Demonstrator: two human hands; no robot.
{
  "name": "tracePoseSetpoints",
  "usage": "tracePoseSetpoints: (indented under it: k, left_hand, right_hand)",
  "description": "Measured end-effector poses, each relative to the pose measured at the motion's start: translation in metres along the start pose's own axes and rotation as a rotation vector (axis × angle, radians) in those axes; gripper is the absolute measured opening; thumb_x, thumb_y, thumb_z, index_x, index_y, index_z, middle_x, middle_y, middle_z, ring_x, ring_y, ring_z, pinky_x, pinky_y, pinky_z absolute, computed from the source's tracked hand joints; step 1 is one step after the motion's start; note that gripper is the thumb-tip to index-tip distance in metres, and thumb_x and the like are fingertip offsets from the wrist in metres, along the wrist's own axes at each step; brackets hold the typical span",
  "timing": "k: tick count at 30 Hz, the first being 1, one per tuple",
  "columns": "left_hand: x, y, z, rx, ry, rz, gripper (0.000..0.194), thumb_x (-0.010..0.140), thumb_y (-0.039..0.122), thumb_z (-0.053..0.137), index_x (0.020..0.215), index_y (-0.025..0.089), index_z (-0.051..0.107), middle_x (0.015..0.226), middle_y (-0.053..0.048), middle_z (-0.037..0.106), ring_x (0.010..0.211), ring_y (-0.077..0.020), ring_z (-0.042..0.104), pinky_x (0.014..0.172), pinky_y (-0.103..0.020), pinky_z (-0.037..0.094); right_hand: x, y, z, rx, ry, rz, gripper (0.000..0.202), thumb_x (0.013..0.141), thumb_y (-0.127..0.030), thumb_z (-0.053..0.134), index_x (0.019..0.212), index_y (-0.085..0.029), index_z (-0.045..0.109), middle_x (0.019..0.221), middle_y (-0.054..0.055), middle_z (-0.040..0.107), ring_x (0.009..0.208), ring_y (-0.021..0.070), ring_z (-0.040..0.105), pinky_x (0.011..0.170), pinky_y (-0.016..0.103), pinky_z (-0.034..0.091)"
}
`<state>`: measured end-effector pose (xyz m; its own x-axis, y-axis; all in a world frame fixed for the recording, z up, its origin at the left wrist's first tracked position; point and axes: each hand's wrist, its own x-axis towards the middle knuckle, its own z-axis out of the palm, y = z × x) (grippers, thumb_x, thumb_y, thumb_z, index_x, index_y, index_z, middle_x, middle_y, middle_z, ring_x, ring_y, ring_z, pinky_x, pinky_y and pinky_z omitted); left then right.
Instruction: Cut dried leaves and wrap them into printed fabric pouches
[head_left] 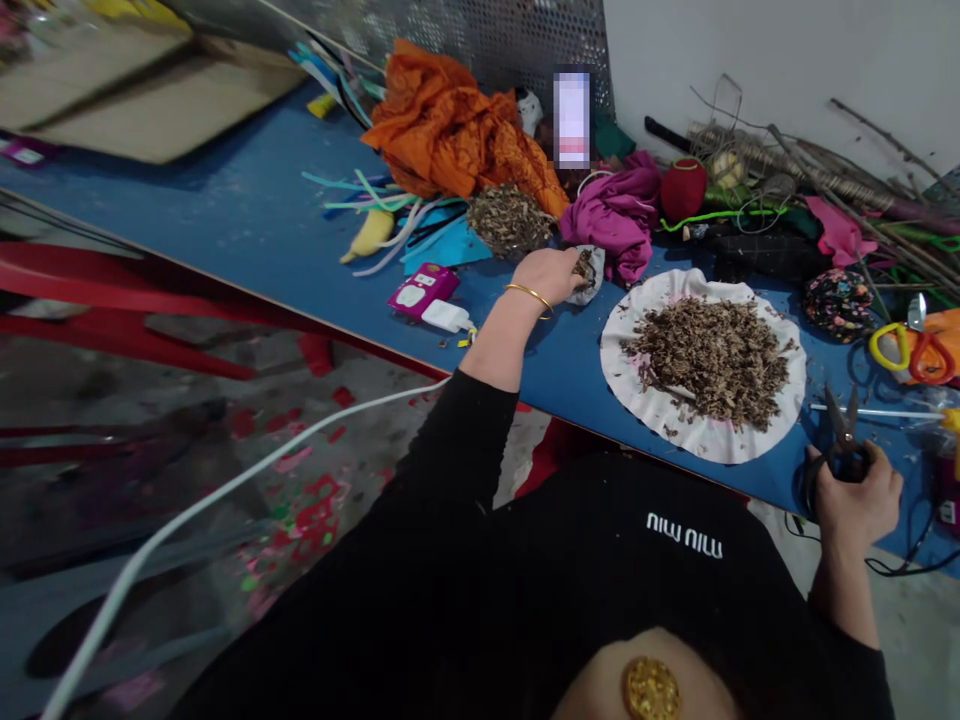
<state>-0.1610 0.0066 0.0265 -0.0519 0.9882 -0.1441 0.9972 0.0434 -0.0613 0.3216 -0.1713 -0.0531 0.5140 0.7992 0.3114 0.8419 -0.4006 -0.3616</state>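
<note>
My left hand (546, 276), with a gold bangle at the wrist, reaches over the blue table. Its fingers are bent in at a small whitish pouch or dish (598, 272) with brown dried bits in it. What the fingertips hold is hidden. My right hand (862, 500) is closed round the handles of black scissors (846, 436), their blades pointing away from me and slightly apart. Between my hands lies a round white cloth (626, 318) with a ruffled edge. Chopped brown dried plant bits (712, 355) are heaped on it.
Behind my left hand sit a clump of dried plant matter (510, 220), orange cloth (442, 125) and purple cloth (619, 215). A purple-and-white box (424, 288) lies near the front edge. Twigs (817, 180) and yellow-and-red-handled scissors (911, 350) are at the right. A white cable (262, 455) crosses the left.
</note>
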Motion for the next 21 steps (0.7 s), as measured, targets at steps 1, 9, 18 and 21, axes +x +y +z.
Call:
tracePoseSetpoints:
  k: [1, 9, 18, 21]
  left_hand:
    - [0.0, 0.002, 0.001, 0.003, 0.024, -0.008, 0.042, 0.099, 0.034, 0.056, 0.132, 0.01, 0.064, 0.121, -0.022, 0.075, 0.119, -0.0352, 0.07, 0.094, -0.036, 0.052]
    - [-0.002, 0.012, 0.022, -0.08, 0.217, 0.041, 0.028, 0.095, 0.021, 0.061, 0.118, 0.01, 0.071, 0.131, -0.023, 0.066, 0.123, -0.035, 0.063, 0.1, -0.042, 0.052]
    - [0.003, 0.006, 0.014, -0.035, 0.089, 0.068, 0.03, 0.096, 0.028, 0.064, 0.117, 0.007, 0.072, 0.12, -0.026, 0.073, 0.118, -0.0383, 0.069, 0.096, -0.044, 0.051]
    - [0.004, 0.006, 0.01, 0.003, 0.066, 0.076, 0.035, 0.096, 0.034, 0.065, 0.119, 0.009, 0.07, 0.118, -0.023, 0.075, 0.117, -0.0363, 0.069, 0.093, -0.039, 0.05]
  right_hand:
    - [0.0, 0.0, 0.0, 0.002, 0.007, -0.007, 0.087, 0.072, -0.071, 0.074, 0.14, -0.017, 0.066, 0.118, 0.021, 0.069, 0.107, 0.0419, 0.066, 0.092, 0.055, 0.053]
    - [0.001, -0.001, -0.001, -0.008, -0.011, 0.01, 0.087, 0.071, -0.072, 0.073, 0.14, -0.018, 0.066, 0.118, 0.02, 0.069, 0.105, 0.0418, 0.066, 0.09, 0.053, 0.053]
    - [0.0, -0.002, -0.002, -0.013, -0.007, 0.001, 0.09, 0.072, -0.073, 0.071, 0.141, -0.017, 0.066, 0.121, 0.022, 0.069, 0.109, 0.0439, 0.066, 0.092, 0.055, 0.052]
    - [0.0, -0.002, -0.003, -0.011, -0.009, -0.003, 0.089, 0.072, -0.073, 0.072, 0.141, -0.017, 0.066, 0.121, 0.022, 0.069, 0.108, 0.0434, 0.066, 0.092, 0.055, 0.052]
